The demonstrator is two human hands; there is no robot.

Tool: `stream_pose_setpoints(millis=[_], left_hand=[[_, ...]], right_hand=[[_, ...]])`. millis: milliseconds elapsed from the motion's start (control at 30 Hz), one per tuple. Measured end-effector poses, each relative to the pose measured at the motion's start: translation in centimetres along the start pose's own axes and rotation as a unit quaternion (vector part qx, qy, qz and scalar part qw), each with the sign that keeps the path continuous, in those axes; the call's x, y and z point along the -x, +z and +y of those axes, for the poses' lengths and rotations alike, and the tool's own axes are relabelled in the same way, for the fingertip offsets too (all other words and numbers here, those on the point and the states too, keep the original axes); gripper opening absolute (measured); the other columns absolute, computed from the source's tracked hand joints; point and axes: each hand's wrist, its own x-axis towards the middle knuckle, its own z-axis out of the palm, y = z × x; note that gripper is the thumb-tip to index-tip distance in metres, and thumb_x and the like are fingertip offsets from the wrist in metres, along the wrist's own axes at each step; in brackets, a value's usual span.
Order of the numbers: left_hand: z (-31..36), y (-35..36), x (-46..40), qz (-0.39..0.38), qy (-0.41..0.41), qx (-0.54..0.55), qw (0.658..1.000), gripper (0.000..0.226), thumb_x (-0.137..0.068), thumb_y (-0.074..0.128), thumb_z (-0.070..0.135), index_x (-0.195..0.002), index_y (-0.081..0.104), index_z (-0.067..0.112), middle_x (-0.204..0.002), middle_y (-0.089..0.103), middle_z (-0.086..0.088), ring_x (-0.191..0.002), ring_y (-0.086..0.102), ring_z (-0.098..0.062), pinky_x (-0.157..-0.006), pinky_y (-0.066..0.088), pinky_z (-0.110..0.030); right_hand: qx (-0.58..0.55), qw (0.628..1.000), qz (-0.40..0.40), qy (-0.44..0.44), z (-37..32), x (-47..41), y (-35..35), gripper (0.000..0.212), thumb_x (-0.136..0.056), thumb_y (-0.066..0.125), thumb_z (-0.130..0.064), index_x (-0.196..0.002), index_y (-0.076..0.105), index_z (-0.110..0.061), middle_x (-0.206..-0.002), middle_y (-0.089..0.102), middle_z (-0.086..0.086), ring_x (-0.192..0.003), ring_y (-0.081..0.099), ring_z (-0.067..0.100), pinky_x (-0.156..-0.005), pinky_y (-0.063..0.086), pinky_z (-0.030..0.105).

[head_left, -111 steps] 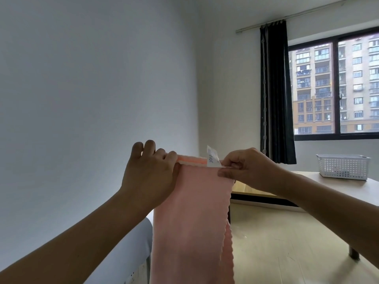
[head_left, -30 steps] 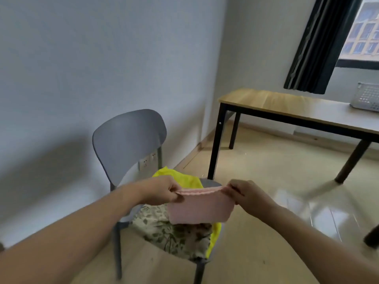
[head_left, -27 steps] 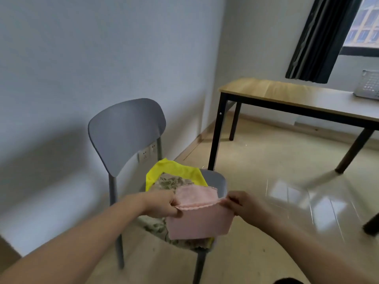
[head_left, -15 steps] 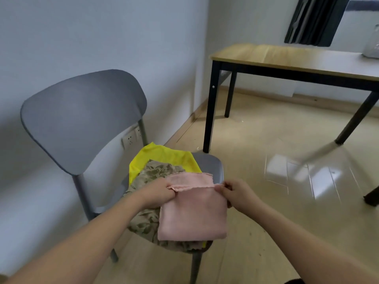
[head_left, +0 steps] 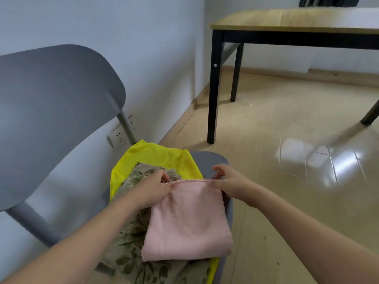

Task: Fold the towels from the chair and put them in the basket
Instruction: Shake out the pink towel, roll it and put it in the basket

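The pink towel [head_left: 187,220] now lies folded on the chair [head_left: 213,160] pile, left hand [head_left: 152,188] still pinching its far corner, right hand [head_left: 229,182] letting go with fingers spread, so the basket comes next.

A wooden-topped worktop [head_left: 297,18] on black legs stands at the far side of the room, one front leg [head_left: 213,87] planted near the pale wall [head_left: 143,48]. A white wall socket [head_left: 121,134] sits low on that wall. The glossy beige floor [head_left: 287,160] mirrors window light in bright patches at right. A dark curtain's hem [head_left: 328,1] hangs at the top edge, behind the worktop, and a wood skirting board [head_left: 307,75] runs below it.
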Motion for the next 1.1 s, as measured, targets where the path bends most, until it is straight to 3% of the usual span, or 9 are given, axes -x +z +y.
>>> stream_pose_setpoints(millis=[133,267,367,467,567,700,900,1000,1100], left_hand=[[0.3,-0.3,0.1,-0.009,0.024,-0.055,0.998,0.010,-0.088,0.049,0.021,-0.087,0.057,0.015,-0.098,0.056,-0.005,-0.092,0.054,-0.021,-0.072,0.039,-0.031],[0.8,-0.5,1.7,0.007,0.079,-0.073,0.994,0.014,-0.088,0.042,0.010,-0.099,0.049,0.016,-0.108,0.054,-0.008,-0.101,0.051,-0.024,-0.082,0.039,-0.032],[1.3,-0.7,3.6,0.056,0.133,-0.093,0.985,0.020,-0.089,0.040,0.008,-0.104,0.049,0.019,-0.112,0.052,-0.008,-0.104,0.050,-0.025,-0.084,0.037,-0.029],[1.6,-1.0,6.0,0.119,0.220,-0.134,0.959,0.023,-0.085,0.046,0.005,-0.101,0.057,0.017,-0.111,0.052,-0.002,-0.102,0.051,-0.020,-0.077,0.028,-0.015],[0.6,-0.3,7.6,0.134,0.298,-0.116,0.938,0.036,-0.075,0.050,-0.001,-0.106,0.056,0.016,-0.116,0.046,-0.005,-0.103,0.052,-0.023,-0.090,0.041,-0.024],[0.0,0.7,9.3,0.184,0.295,-0.097,0.933,0.052,-0.074,0.050,-0.002,-0.118,0.043,0.025,-0.121,0.035,-0.003,-0.093,0.054,-0.025,-0.083,0.049,-0.032],[-0.9,1.9,8.7,0.175,0.299,-0.127,0.929,0.031,-0.072,0.042,0.007,-0.099,0.050,0.020,-0.103,0.046,-0.001,-0.090,0.052,-0.020,-0.078,0.048,-0.027],[-1.1,2.0,7.7,0.180,0.252,-0.096,0.946,0.023,-0.072,0.042,0.013,-0.090,0.053,0.021,-0.092,0.052,0.004,-0.085,0.050,-0.018,-0.073,0.041,-0.025],[-1.2,1.7,6.7,0.181,0.228,-0.115,0.950,0.034,-0.076,0.036,0.023,-0.097,0.063,0.022,-0.095,0.061,0.005,-0.088,0.050,-0.018,-0.077,0.045,-0.029]], right_hand=[[0.148,0.987,-0.044,-0.041,-0.8,0.6,-0.2,0.025,-0.084,0.064,-0.022,-0.107,0.063,-0.012,-0.097,0.061,0.000,-0.084,0.055,0.014,-0.073,0.049,0.031],[0.185,0.980,-0.019,-0.073,-2.2,1.3,-0.2,0.020,-0.086,0.062,-0.020,-0.093,0.062,-0.001,-0.085,0.056,0.003,-0.078,0.050,0.017,-0.065,0.037,0.030],[0.170,0.982,-0.021,-0.080,-3.0,3.0,-0.4,0.013,-0.086,0.063,-0.020,-0.088,0.055,-0.010,-0.078,0.050,-0.004,-0.074,0.047,0.014,-0.065,0.037,0.029],[0.203,0.974,-0.021,-0.095,-3.3,4.5,-0.4,0.014,-0.083,0.065,-0.021,-0.090,0.055,-0.016,-0.081,0.051,-0.005,-0.075,0.047,0.013,-0.063,0.037,0.026],[0.241,0.964,-0.026,-0.106,-3.3,5.7,-0.4,0.013,-0.084,0.062,-0.021,-0.095,0.058,-0.016,-0.085,0.054,-0.003,-0.074,0.047,0.012,-0.058,0.035,0.021],[0.273,0.955,0.001,-0.118,-2.6,6.3,0.0,0.017,-0.085,0.058,-0.018,-0.099,0.061,-0.009,-0.087,0.058,0.000,-0.076,0.049,0.015,-0.056,0.033,0.021],[0.326,0.928,0.027,-0.179,-1.2,4.9,0.5,0.018,-0.084,0.057,-0.018,-0.092,0.069,-0.007,-0.098,0.068,0.007,-0.088,0.058,0.023,-0.075,0.047,0.035],[0.358,0.907,0.015,-0.223,-0.9,4.4,0.4,0.022,-0.088,0.057,-0.019,-0.102,0.073,-0.013,-0.116,0.066,-0.003,-0.102,0.058,0.017,-0.078,0.043,0.026],[0.379,0.883,0.033,-0.276,-0.4,4.4,0.3,0.023,-0.093,0.054,-0.026,-0.104,0.074,-0.022,-0.119,0.064,-0.008,-0.104,0.058,0.017,-0.073,0.039,0.024]])
